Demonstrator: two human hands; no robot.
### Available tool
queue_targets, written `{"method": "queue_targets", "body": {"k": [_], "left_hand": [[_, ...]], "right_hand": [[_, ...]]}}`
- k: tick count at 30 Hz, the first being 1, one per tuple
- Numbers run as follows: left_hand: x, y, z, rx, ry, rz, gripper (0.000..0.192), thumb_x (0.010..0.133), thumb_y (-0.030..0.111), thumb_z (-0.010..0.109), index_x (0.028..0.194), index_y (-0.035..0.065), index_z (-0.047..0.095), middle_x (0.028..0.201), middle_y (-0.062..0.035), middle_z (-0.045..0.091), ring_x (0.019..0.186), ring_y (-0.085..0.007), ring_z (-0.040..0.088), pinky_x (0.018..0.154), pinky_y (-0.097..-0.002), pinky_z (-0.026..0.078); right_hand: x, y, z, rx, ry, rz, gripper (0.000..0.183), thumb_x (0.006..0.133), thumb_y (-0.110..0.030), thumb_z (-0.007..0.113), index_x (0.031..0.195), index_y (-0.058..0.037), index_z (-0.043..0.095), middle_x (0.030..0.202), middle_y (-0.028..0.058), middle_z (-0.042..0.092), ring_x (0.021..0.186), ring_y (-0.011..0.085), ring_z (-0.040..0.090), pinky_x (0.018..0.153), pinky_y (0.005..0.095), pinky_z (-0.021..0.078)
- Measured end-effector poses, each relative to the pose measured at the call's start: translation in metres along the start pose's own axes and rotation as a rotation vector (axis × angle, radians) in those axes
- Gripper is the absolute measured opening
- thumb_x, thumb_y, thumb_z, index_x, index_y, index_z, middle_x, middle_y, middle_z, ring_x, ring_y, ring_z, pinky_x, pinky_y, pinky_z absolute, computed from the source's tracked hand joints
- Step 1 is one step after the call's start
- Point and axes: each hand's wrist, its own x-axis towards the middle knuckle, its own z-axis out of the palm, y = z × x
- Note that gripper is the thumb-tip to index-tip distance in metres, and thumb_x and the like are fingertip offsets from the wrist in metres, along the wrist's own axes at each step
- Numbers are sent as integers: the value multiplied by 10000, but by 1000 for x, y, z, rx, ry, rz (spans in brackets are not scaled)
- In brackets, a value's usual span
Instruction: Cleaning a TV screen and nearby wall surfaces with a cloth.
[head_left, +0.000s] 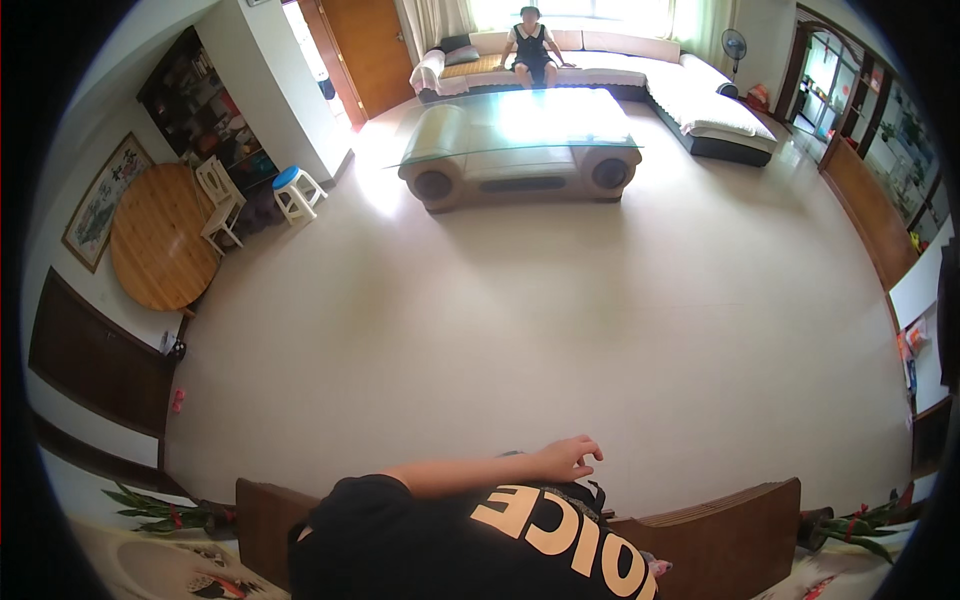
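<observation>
My left hand (576, 457) reaches across in front of my body from the left, its fingers bent and spread, and nothing shows between them. Below the wrist is a black item with a strap (596, 495), partly behind my black T-shirt (420, 540), which bears large pale letters. My right hand is out of view. A small pinkish thing (658, 567) shows at the shirt's right edge; I cannot tell what it is. Before me lies a pale floor (525, 337), and beyond it stands a glass-topped coffee table (517, 169).
Another person (531, 49) sits on the long sofa (622, 71) behind the coffee table. At the left are a stool with a blue seat (286, 178), a white chair (221, 202) and a round wooden tabletop (161, 236). Brown wooden panels (727, 547) and potted plants (817, 529) flank me.
</observation>
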Motion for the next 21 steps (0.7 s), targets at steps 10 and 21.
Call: {"method": "queue_targets", "body": {"k": [10,21], "left_hand": [[9,-9,-5,29,-40,22,273,786,145,590,1046,104,518,1075,-112,499,773,-204,605,728,-335,470],[-303,-157,-453,-35,1372,-763,586,796,81,551,1294,-84,290,717,-169,618,555,-219,604,478,-325,509]], "right_hand": [[42,68,-19,474,181,652,415,853,-450,399,1074,-102,350,735,52,386,544,179,427,538,325,438],[128,149,-41,429,-193,547,493,898,-484,289,1197,-92,268,640,140,494,578,276,551,642,427,493]]}}
